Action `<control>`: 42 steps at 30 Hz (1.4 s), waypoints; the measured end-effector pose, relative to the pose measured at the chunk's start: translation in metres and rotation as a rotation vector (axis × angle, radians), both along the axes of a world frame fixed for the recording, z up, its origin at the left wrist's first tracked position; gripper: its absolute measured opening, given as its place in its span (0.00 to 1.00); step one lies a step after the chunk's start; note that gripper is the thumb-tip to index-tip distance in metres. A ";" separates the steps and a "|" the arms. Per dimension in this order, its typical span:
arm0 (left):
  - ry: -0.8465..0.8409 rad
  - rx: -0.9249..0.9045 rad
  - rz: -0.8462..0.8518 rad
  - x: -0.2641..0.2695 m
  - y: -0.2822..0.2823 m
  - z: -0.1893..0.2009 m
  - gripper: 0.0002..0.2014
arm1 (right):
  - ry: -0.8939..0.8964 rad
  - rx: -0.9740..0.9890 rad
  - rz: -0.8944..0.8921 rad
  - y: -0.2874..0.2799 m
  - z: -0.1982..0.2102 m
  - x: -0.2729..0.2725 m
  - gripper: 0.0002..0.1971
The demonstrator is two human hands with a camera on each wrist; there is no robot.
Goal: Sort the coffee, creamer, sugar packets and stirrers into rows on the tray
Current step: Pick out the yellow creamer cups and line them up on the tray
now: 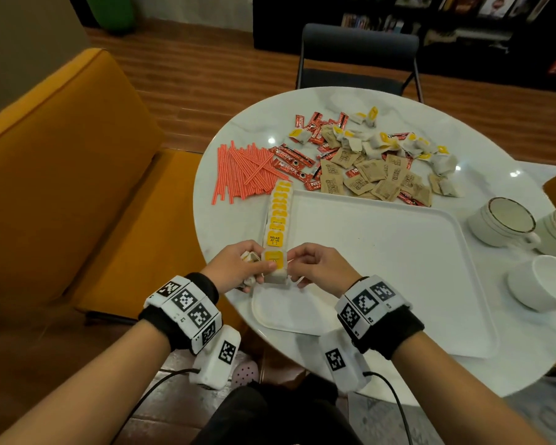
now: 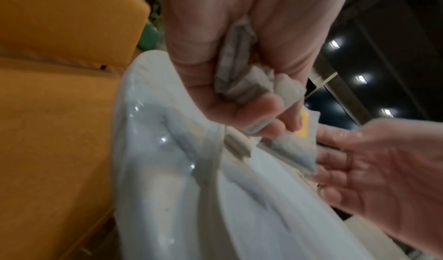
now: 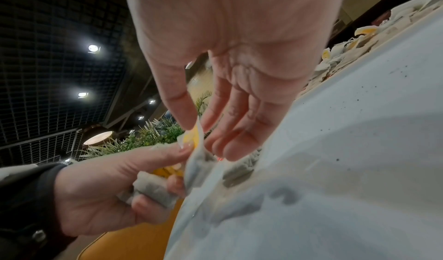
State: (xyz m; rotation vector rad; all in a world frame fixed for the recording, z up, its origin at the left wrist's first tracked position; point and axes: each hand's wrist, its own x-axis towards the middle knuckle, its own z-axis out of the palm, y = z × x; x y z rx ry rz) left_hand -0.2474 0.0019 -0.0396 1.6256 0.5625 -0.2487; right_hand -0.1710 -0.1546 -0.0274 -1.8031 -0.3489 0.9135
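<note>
At the near left edge of the tray (image 1: 382, 252), a yellow-labelled creamer packet (image 1: 275, 264) is held just above the end of the creamer row (image 1: 279, 216) that runs along that rim. It looks light, soft and papery, likely to crumple or flip, so the flat side edges seem the best place to pinch. The right hand (image 1: 315, 268) pinches its right edge between thumb and forefinger, other fingers loosely bent. The left hand (image 1: 238, 268) touches the packet's left side with its fingertips while its curled fingers clutch a small bunch of spare creamers (image 3: 153, 188). Coffee sticks (image 1: 294, 159), sugar packets (image 1: 376, 178) and stirrers (image 1: 241, 171) lie unsorted beyond the tray.
</note>
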 end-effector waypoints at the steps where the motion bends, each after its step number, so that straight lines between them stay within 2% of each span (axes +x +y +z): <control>1: 0.016 0.030 -0.016 0.000 0.000 -0.002 0.08 | -0.013 -0.014 -0.002 0.001 -0.002 0.000 0.10; 6: 0.060 0.129 -0.086 0.000 -0.002 -0.007 0.08 | -0.081 -0.108 -0.022 0.011 -0.014 -0.001 0.09; 12: 0.016 0.281 0.025 0.008 0.010 -0.008 0.08 | -0.044 -0.165 -0.102 0.025 -0.020 0.011 0.10; 15: 0.032 0.327 0.028 0.013 0.016 -0.008 0.08 | -0.043 -0.174 -0.139 0.030 -0.021 0.019 0.10; 19: 0.085 0.416 -0.043 0.019 0.018 -0.010 0.13 | -0.047 -0.191 -0.142 0.034 -0.024 0.027 0.10; 23: 0.154 0.599 -0.191 0.026 0.016 -0.011 0.21 | -0.078 -0.203 -0.155 0.037 -0.028 0.032 0.11; 28: 0.176 0.721 -0.273 0.031 0.013 -0.013 0.22 | -0.118 -0.223 -0.130 0.038 -0.032 0.036 0.11; 38: 0.177 0.683 -0.265 0.032 0.015 -0.010 0.21 | -0.105 -0.210 -0.153 0.036 -0.027 0.037 0.12; 42: 0.139 0.476 -0.116 0.032 0.018 0.000 0.17 | -0.194 -0.165 -0.134 0.030 -0.017 0.034 0.11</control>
